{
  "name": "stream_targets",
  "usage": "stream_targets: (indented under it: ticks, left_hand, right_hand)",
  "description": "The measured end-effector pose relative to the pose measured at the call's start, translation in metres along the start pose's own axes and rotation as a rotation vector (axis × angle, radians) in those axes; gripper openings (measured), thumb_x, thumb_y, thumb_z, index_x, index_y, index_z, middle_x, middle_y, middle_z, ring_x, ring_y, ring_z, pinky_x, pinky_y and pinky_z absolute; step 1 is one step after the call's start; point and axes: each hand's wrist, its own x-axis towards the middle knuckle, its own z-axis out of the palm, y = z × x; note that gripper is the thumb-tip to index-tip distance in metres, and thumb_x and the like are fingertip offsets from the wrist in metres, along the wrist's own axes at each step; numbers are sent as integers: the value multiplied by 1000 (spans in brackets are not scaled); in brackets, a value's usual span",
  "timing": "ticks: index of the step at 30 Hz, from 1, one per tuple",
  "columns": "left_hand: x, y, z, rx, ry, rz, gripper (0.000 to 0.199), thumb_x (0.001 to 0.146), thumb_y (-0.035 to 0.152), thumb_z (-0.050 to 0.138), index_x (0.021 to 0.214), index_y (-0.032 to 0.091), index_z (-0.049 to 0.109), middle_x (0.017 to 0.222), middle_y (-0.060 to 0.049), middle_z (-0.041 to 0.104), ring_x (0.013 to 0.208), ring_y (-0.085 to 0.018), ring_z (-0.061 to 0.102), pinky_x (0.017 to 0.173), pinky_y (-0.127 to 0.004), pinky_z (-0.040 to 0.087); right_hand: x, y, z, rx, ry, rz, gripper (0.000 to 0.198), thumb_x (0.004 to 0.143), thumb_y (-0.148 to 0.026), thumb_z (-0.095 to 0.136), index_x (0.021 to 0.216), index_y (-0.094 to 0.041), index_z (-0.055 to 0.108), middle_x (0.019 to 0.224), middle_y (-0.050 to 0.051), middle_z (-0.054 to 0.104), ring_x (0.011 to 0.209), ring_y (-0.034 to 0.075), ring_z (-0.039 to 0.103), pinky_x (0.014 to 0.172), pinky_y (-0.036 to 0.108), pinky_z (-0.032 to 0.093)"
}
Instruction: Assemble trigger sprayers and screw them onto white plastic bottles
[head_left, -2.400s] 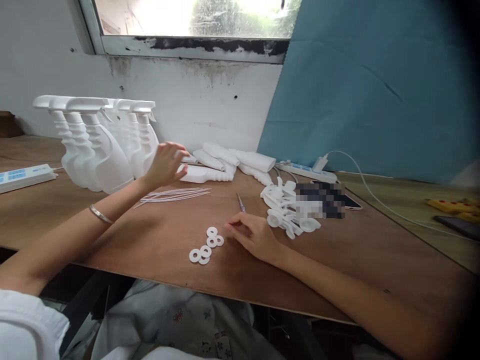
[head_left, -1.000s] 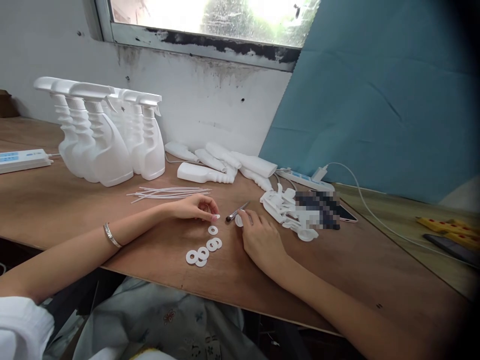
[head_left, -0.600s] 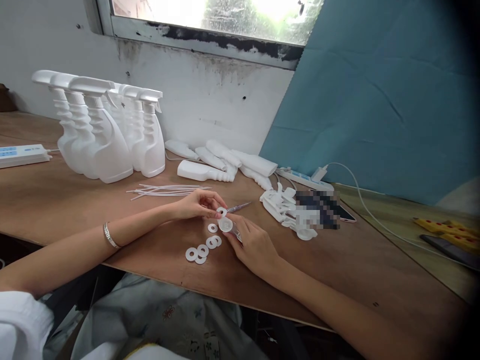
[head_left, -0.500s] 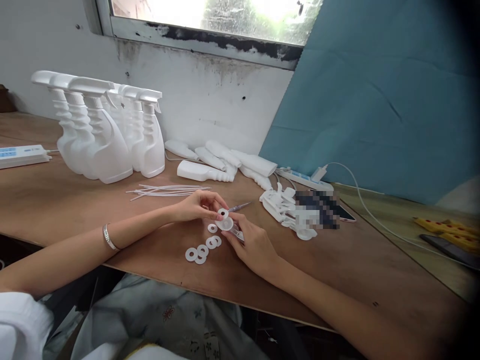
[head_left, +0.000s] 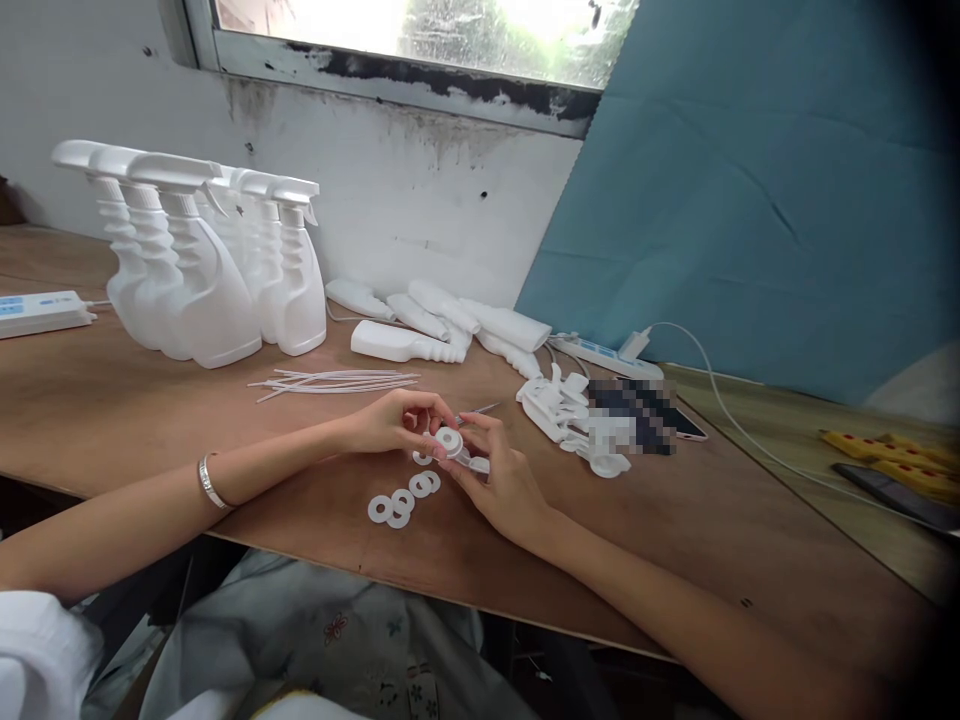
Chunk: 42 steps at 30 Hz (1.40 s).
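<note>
Left hand (head_left: 405, 422) fingers pinch flat white ring washer (head_left: 455, 438) at round end of white plastic spray head (head_left: 478, 464); right hand (head_left: 510, 492) fingers grip head, inward from brown wooden tabletop's (head_left: 315, 520) near edge. Off-centre pressure could skew washer.
</note>
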Motion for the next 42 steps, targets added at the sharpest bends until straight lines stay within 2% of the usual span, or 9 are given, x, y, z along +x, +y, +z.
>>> stream_targets:
  ticks: [5,9,14,19,25,34,42]
  left_hand:
    - [-1,0,3,58,33,40,40,61,31,74,93,15,57,75,3,49,60,-6,43,50,-18,32]
    - [-1,-1,5,78,69,57,45,60,31,75,97,17,53,78,2,50,62,-7,46,49,-18,36]
    - [-1,-1,4,109,113,99,35,63,33,72,83,16,49,78,1,49,67,-9,48,50,-17,39]
    - [-1,0,2,249,72,187,24,69,33,68,74,13,55,82,-2,49,68,-9,48,51,-17,41]
    - [-2,2,1,339,39,223,22,73,34,63,78,13,60,85,-4,51,68,-9,50,56,-19,43]
    - [-3,3,-1,432,5,262,23,75,37,61,78,14,61,85,-5,53,71,-10,51,55,-17,40]
    - [-4,6,-5,530,-17,310,23,79,37,56,78,15,62,86,-5,54,75,-12,52,64,-19,41]
  right_hand:
    - [1,2,-1,16,-12,42,42,81,-29,55,116,-23,31,106,8,65,95,23,62,74,38,50]
    - [2,1,-4,91,-42,80,37,82,-27,53,113,-24,33,103,6,65,91,20,63,65,31,52]
    - [3,-4,-5,97,-59,83,25,84,-33,51,103,-24,38,90,3,64,78,17,63,58,26,50]
    - [3,-5,-6,64,-73,60,15,84,-34,49,91,-23,41,76,0,58,67,14,60,51,22,45]
    - [3,-7,-7,7,-84,25,14,85,-34,48,89,-22,44,79,0,58,67,13,58,54,21,43]
    - [2,-7,-8,-70,-79,-77,10,87,-32,46,87,-22,48,78,0,61,62,13,57,58,23,42]
    - [3,-9,-9,-45,-82,-84,10,87,-31,46,85,-22,50,77,0,61,63,13,58,59,22,42]
